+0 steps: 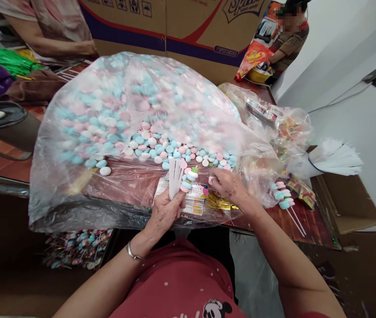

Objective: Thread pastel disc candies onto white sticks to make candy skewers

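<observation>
My left hand (pixel 166 212) is closed around a bundle of white sticks (pixel 174 179). By its thumb stands a stick threaded with pastel marshmallows (pixel 188 180), with a green piece near the top. To the right, my right hand (pixel 229 185) pinches a small pink marshmallow (pixel 211 180) between thumb and fingertips, apart from the threaded stick. Just beyond both hands, loose pink, blue and white marshmallows (pixel 156 148) spill from the mouth of a large clear plastic bag (pixel 85 101). Under my hands lie printed cards (pixel 196 201) and gold twist ties (pixel 219 202).
Finished marshmallow skewers (pixel 283 196) lie at the right, near a container of white sticks (pixel 335 161). A carton (pixel 72 247) of skewers stands lower left. A grey mug (pixel 9 128) is on the left. A big cardboard box (pixel 188 33) stands behind; two other people are beyond.
</observation>
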`<state>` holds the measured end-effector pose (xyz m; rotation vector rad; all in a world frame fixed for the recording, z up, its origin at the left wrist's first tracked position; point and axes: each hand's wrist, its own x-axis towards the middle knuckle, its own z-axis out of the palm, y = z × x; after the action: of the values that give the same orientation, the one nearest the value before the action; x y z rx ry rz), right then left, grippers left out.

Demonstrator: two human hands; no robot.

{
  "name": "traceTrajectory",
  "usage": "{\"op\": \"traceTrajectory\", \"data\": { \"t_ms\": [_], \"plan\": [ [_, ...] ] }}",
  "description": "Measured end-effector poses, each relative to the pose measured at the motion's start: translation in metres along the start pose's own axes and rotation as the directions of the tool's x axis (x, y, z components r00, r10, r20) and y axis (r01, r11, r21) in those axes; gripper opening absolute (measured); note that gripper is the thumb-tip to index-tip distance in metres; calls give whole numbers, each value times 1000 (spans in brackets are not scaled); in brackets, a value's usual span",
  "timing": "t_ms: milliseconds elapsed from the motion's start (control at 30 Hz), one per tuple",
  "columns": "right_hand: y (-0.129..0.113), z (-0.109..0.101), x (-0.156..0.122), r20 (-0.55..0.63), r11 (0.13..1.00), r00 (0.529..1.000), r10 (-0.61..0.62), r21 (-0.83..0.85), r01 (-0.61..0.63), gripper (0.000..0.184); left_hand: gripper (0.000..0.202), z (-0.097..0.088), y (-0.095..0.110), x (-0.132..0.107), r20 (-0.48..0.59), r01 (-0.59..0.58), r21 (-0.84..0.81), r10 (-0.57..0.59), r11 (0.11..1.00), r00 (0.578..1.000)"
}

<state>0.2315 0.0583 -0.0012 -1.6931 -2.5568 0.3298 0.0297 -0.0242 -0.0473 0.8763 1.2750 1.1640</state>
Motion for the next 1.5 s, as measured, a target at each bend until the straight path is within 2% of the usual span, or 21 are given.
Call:
{"op": "traceTrajectory", "data": {
  "t_ms": [67, 167, 300, 367, 467, 600, 767, 833, 967, 1067, 1133, 1233, 1333, 1500],
  "plan": [
    [0, -3, -6, -24, 989, 1000, 16, 144, -12, 15, 45, 0, 0, 0, 3, 4, 5, -4, 1000, 1000],
    [6, -10, -9, -130, 952, 986, 102, 301, -58, 14, 45, 0, 0, 0, 5, 2, 3, -2, 1000, 1000],
    [11, -11, -7, -132, 944, 988, 79, 327, -32, 12, 44, 0, 1, 0, 11, -7, -2, 7, 1000, 1000],
    [7, -3, -6, -116, 964, 993, 14, 265, 17, 13, 44, 0, 2, 0, 12, -14, 5, 14, 1000, 1000],
    [-4, 13, -9, -105, 995, 992, -75, 59, 82, 15, 43, 1, 4, -1, -3, -10, 6, 10, 1000, 1000],
    [-12, 28, -11, -98, 969, 986, -132, -223, 107, 20, 43, 1, 4, -1, 1, -4, 0, 4, 1000, 1000],
    [-3, 21, 1, -164, 924, 978, -130, -378, 60, 24, 43, 1, 3, 0, 3, -9, 7, 9, 1000, 1000],
    [0, 19, 5, -153, 914, 980, -131, -402, 59, 22, 43, 1, 3, 0, 1, 0, 9, 0, 1000, 1000],
    [0, 25, -1, -125, 942, 982, -141, -323, 94, 22, 44, 1, 3, 0, 2, 10, 10, -10, 1000, 1000],
    [5, 26, -10, -137, 985, 982, -133, -124, 116, 19, 45, 1, 3, 0, -1, -3, 8, 3, 1000, 1000],
    [12, 20, -14, -198, 994, 976, -88, 41, 98, 16, 44, 1, 3, -1, 0, -5, 9, 5, 1000, 1000],
    [25, 8, -11, -295, 979, 954, 58, 202, 3, 18, 45, 1, 4, -1, 2, 0, 9, 0, 1000, 1000],
    [30, 3, -5, -276, 974, 953, 124, 217, -63, 20, 46, 1, 4, -1, -1, -1, 9, 1, 1000, 1000],
    [21, 19, -1, -192, 999, 981, 11, 40, -3, 18, 44, 1, 4, -1, 4, -5, 22, 5, 1000, 1000]
  ]
}}
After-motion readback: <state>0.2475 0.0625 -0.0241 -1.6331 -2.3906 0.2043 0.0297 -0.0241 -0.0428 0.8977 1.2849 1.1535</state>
